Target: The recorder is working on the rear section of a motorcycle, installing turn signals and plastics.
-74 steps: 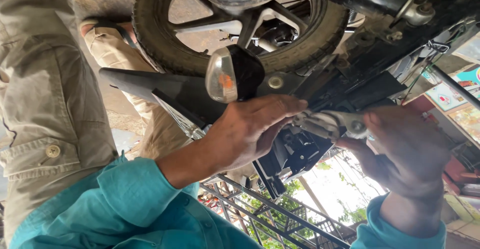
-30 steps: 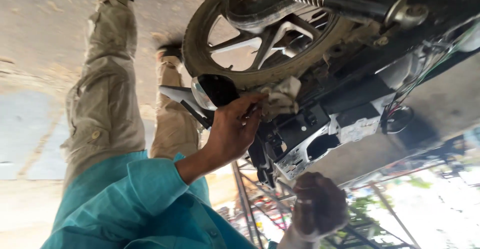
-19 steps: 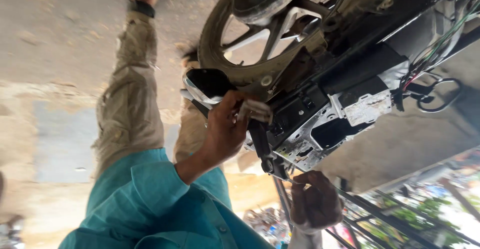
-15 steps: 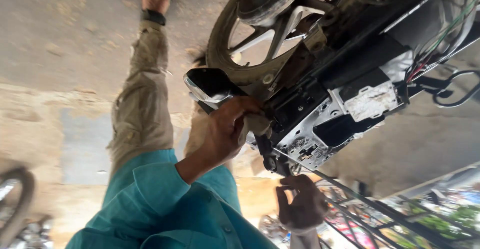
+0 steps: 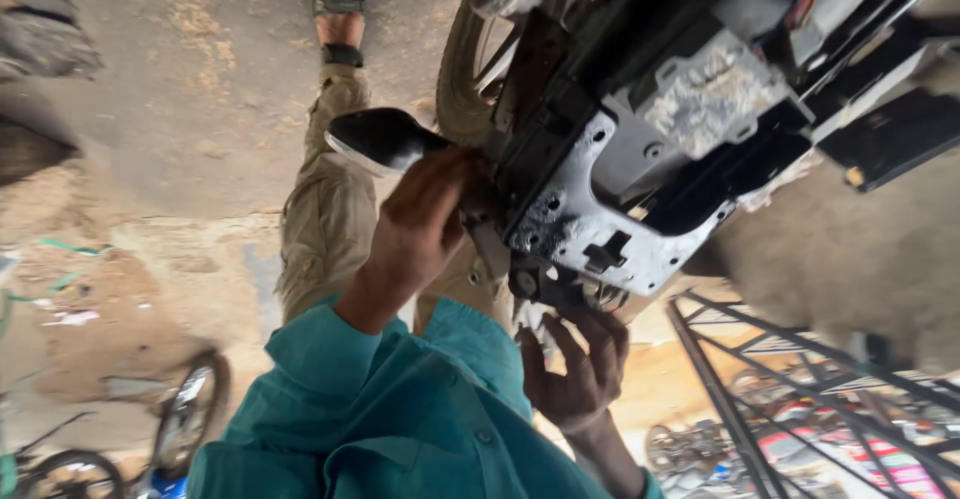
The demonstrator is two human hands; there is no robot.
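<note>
I look down, with the view turned upside down, on an outdoor repair spot. The ground (image 5: pixel 190 89) is bare concrete and packed dirt, dusty brown, with a few scraps of green and white litter at the left edge. At the lower right a black metal railing (image 5: pixel 760 389) stands in front of a blurred, colourful street. At the lower left I see one wheel of a parked bicycle (image 5: pixel 185 414).

One motorcycle fills the upper right. I count one rear tyre (image 5: pixel 465 69), one dark turn-signal lamp (image 5: pixel 375 139) on a stalk, and one bare grey metal bracket (image 5: pixel 610 199), scuffed and drilled with holes, under its tail.

I see two hands, both coming out of teal sleeves (image 5: pixel 340 399). My left hand (image 5: pixel 425 224) is curled around the stalk just behind the lamp, fingers wrapped and pressing on it, right beside the bracket's edge. My right hand (image 5: pixel 580 369) reaches up under the bracket with fingers spread and bent, the fingertips touching small fittings there; I cannot tell whether it pinches anything.

One leg in khaki trousers (image 5: pixel 325 199) stretches away across the ground, ending in one sandalled foot (image 5: pixel 340 9) at the top edge.
</note>
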